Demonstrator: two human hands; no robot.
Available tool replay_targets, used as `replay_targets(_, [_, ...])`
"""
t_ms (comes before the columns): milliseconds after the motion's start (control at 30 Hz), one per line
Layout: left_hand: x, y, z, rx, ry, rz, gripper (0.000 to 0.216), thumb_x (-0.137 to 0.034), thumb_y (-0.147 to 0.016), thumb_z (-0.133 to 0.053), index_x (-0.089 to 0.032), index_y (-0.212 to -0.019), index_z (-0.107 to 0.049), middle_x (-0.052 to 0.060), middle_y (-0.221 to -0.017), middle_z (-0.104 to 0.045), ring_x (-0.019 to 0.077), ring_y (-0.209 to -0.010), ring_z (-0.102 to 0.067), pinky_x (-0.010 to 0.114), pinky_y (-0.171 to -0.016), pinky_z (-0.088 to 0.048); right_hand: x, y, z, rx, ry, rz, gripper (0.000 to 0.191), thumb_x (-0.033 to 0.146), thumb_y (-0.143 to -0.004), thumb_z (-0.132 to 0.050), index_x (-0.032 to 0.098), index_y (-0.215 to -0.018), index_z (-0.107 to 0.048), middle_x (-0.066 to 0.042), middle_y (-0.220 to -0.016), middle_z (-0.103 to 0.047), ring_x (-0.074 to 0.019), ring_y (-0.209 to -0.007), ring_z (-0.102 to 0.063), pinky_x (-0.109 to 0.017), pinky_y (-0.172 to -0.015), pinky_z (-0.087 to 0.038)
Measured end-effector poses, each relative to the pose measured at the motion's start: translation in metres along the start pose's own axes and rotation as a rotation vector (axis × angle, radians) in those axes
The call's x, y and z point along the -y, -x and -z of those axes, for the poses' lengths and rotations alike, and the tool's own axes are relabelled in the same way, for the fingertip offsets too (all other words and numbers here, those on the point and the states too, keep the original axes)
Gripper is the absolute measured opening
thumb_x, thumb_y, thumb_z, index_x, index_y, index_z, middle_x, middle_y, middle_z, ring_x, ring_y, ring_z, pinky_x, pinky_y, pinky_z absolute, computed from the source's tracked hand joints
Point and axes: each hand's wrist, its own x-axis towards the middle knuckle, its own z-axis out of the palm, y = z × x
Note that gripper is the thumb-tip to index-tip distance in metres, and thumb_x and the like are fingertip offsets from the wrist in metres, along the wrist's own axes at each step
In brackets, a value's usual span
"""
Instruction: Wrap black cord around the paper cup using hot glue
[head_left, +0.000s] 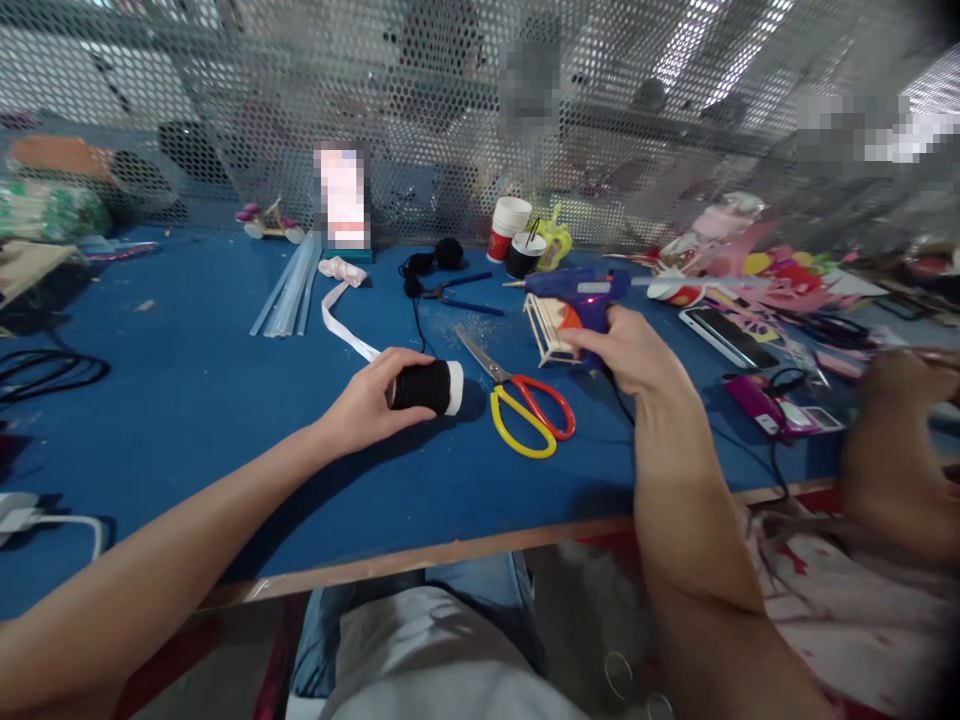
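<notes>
My left hand (365, 407) is closed around a paper cup (424, 387) wrapped in black yarn, tipped on its side with its white end facing right. In my right hand (636, 350) is a blue hot glue gun (600, 287), its nozzle pointing left and a clear glue stick coming out of its back. A small wooden stick frame (546, 330) stands just below the gun. Between my hands lie open scissors (517, 395) with one red and one yellow handle. A white ribbon (341, 325) runs to my left hand from a pinkish roll (343, 270).
Glue sticks (286, 290) lie left of a propped phone (343, 200). Pliers (461, 292) and black pompoms (448, 254) sit at the middle back, near stacked paper cups (508, 228). Craft scraps, another phone (727, 337) and a co-worker's arm (896, 440) are at right. Perforated metal (420, 110) borders the table.
</notes>
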Motion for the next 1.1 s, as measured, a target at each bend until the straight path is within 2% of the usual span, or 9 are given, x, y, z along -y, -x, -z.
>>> replay_targets(100, [0.003,-0.001,0.001,-0.020,0.024,0.054,0.052,-0.038,-0.070,-0.067,-0.019,-0.115,-0.049,0.009,-0.113,-0.055,0.0228,-0.104,-0.054,0.037,-0.087,-0.046,0.015,0.018,-0.009,0.217,-0.041,0.033,0.028,0.042,-0.070,-0.063,0.014,-0.070,-0.058,-0.001,-0.057,-0.058,-0.0122,-0.054,-0.053,-0.025,-0.053,-0.044])
replay_targets(267, [0.008,-0.001,0.001,-0.020,0.069,0.116,0.054,-0.039,-0.070,-0.067,-0.018,-0.116,-0.049,0.009,-0.113,-0.057,0.0230,-0.102,-0.056,0.037,-0.086,-0.046,0.032,0.039,-0.023,0.427,-0.054,0.111,0.033,0.044,-0.075,-0.059,0.014,-0.089,-0.063,-0.002,-0.065,-0.062,-0.0117,-0.053,-0.055,-0.025,-0.051,-0.046])
replay_targets(367, [0.009,-0.001,0.001,-0.015,0.093,0.126,0.054,-0.039,-0.070,-0.067,-0.019,-0.117,-0.049,0.009,-0.114,-0.057,0.0226,-0.102,-0.056,0.036,-0.087,-0.046,0.035,0.045,-0.024,0.395,0.084,0.170,0.030,0.044,-0.076,-0.058,0.015,-0.080,-0.064,-0.002,-0.060,-0.061,-0.0131,-0.053,-0.055,-0.026,-0.051,-0.045])
replay_targets(467, [0.009,-0.001,0.001,-0.015,0.091,0.135,0.054,-0.039,-0.070,-0.067,-0.019,-0.117,-0.049,0.009,-0.114,-0.057,0.0228,-0.102,-0.056,0.037,-0.087,-0.046,0.036,0.050,-0.025,0.335,0.170,0.278,0.026,0.040,-0.076,-0.058,0.017,-0.086,-0.065,-0.003,-0.075,-0.066,-0.0168,-0.068,-0.059,-0.029,-0.063,-0.048])
replay_targets(567, [0.009,-0.002,0.002,-0.011,0.071,0.144,0.054,-0.040,-0.070,-0.066,-0.019,-0.117,-0.049,0.009,-0.114,-0.058,0.0229,-0.102,-0.057,0.037,-0.087,-0.046,0.036,0.053,-0.027,0.347,0.179,0.314,0.023,0.037,-0.077,-0.058,0.020,-0.090,-0.066,-0.002,-0.085,-0.068,-0.0183,-0.076,-0.061,-0.030,-0.069,-0.049])
replay_targets(767, [0.009,-0.002,0.002,-0.009,0.033,0.149,0.054,-0.041,-0.071,-0.066,-0.019,-0.117,-0.048,0.009,-0.113,-0.058,0.0222,-0.100,-0.057,0.035,-0.085,-0.047,0.033,0.057,-0.029,0.296,0.342,0.378,0.021,0.035,-0.077,-0.057,0.020,-0.088,-0.067,-0.003,-0.079,-0.068,-0.0212,-0.075,-0.061,-0.032,-0.067,-0.047])
replay_targets(933, [0.009,-0.002,0.002,-0.007,0.025,0.145,0.055,-0.041,-0.071,-0.066,-0.018,-0.117,-0.048,0.009,-0.113,-0.058,0.0220,-0.100,-0.057,0.036,-0.086,-0.047,0.033,0.058,-0.028,0.307,0.413,0.395,0.020,0.037,-0.079,-0.054,0.020,-0.075,-0.065,-0.003,-0.066,-0.064,-0.0190,-0.060,-0.058,-0.031,-0.058,-0.044])
replay_targets(1100, [0.010,-0.002,0.001,-0.007,0.034,0.122,0.054,-0.040,-0.071,-0.066,-0.018,-0.117,-0.048,0.009,-0.113,-0.057,0.0219,-0.101,-0.057,0.035,-0.085,-0.047,0.037,0.058,-0.029,0.275,0.463,0.395,0.021,0.035,-0.079,-0.052,0.020,-0.084,-0.065,-0.008,-0.079,-0.065,-0.0221,-0.070,-0.061,-0.033,-0.062,-0.044])
